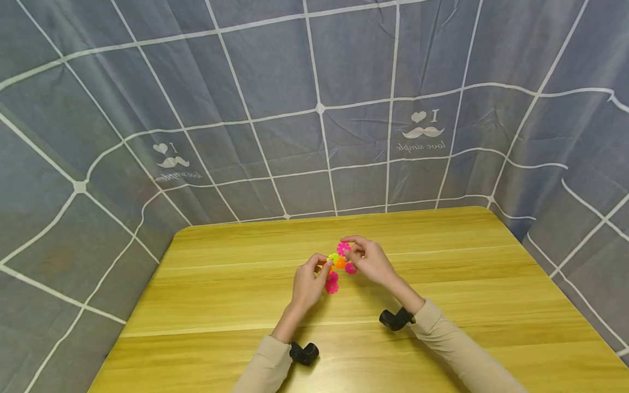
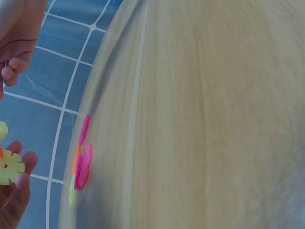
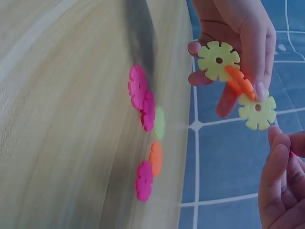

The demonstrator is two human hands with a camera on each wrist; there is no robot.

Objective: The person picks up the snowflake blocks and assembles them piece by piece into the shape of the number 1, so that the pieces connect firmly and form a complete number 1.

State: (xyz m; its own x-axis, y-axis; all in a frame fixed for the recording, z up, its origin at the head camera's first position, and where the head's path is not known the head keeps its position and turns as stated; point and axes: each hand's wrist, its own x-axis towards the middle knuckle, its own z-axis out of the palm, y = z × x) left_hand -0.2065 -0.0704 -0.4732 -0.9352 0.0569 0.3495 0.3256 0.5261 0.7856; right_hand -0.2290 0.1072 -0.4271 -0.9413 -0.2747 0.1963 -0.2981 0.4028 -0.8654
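Note:
My left hand pinches a short chain of notched plastic snowflake discs. In the right wrist view it runs from a yellow disc through an orange disc to a second yellow disc. My right hand holds a pink snowflake disc by its fingertips, close to that chain but apart from it. Below both hands several more discs lie on the table, among them a pink one, a yellow one and an orange one. Whether these are linked I cannot tell.
The wooden table stretches out around the hands. Behind it and at its sides hangs a grey curtain with white lines. A black wrist camera sits on the left wrist, another black camera on the right.

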